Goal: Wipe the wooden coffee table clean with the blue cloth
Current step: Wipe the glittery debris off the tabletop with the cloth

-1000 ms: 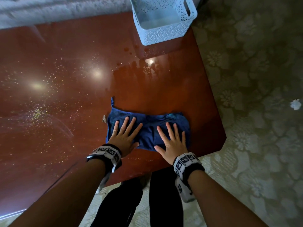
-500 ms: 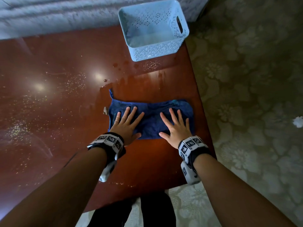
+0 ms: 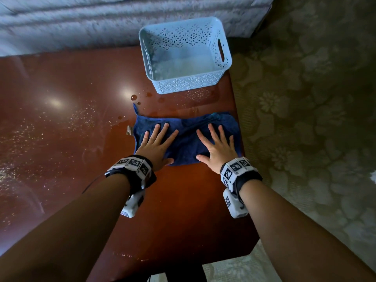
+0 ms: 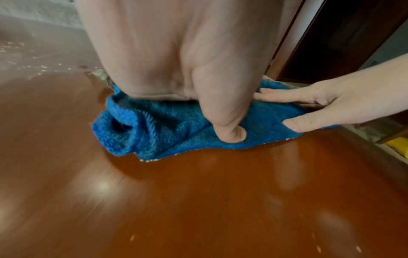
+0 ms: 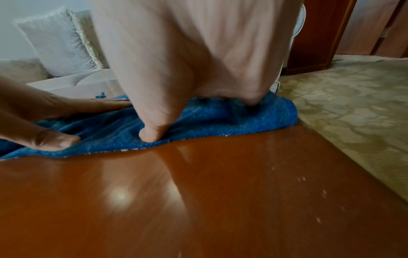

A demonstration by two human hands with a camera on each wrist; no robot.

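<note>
The blue cloth lies near the table's right edge, under the left hand and right hand, both flat with fingers spread, gripping nothing. Palms hide the cloth's middle in both wrist views.

Dim, motion-blurred, glare on table

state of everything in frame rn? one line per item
blue cloth: spread flat on the table, bunched at its left end, both hands on it
left hand: fingers straight, pressing the cloth
right hand: fingers straight, pressing the cloth
wooden coffee table: glossy, speckled with crumbs on the left, droplets beyond the cloth
light blue basket: upright, empty, at the far right corner
</note>
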